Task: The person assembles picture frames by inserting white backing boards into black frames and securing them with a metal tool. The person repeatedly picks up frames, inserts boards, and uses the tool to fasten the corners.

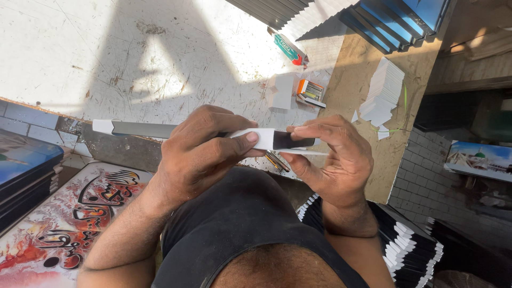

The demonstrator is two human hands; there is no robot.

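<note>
I hold a long dark frame strip (141,129) edge-on across the middle of the view, with a white corner cap at its far left end. My left hand (200,154) grips the strip from above, thumb pressed on a white paper piece (261,138) wrapped around it. At the strip's right end my right hand (336,157) pinches the dark part, fingers curled over it. Both hands are above my dark-clothed knee.
A scratched white worktable (133,58) lies beyond, holding a small orange box (311,92), a green-and-red tube (288,49) and a stack of white paper pieces (383,92). Black frames with white corners (410,248) are stacked lower right. A red calligraphy picture (58,224) lies lower left.
</note>
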